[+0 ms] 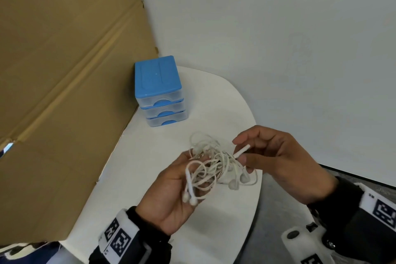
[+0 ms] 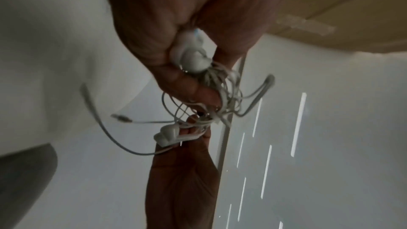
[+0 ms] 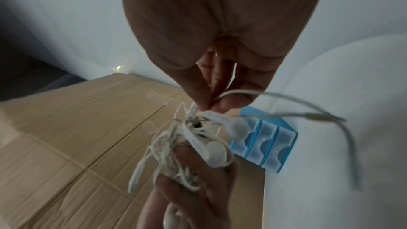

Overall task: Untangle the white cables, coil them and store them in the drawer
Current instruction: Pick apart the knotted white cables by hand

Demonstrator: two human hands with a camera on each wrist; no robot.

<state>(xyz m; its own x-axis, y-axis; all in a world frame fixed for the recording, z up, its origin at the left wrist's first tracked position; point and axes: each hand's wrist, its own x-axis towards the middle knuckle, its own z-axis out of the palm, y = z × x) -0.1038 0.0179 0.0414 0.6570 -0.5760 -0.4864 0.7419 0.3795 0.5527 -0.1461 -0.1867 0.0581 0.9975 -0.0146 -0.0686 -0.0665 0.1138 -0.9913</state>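
A tangled bundle of white earphone cables [image 1: 211, 163] hangs above the white table [image 1: 162, 150]. My left hand [image 1: 171, 191] holds the bundle from below, with its fingers curled round the loops and two earbuds [image 2: 193, 58] against the palm. My right hand [image 1: 276, 156] pinches a white stem [image 1: 242, 151] at the right edge of the tangle [image 3: 198, 138] between thumb and fingers. A loose strand with a jack plug [image 3: 319, 116] trails free. A small blue three-drawer unit [image 1: 159, 92] stands at the back of the table, all drawers closed.
A large cardboard sheet [image 1: 64, 70] leans along the table's left side, right behind the drawer unit. A white wall [image 1: 278, 38] closes the back. Grey floor [image 1: 270, 221] lies beyond the table's rounded right edge.
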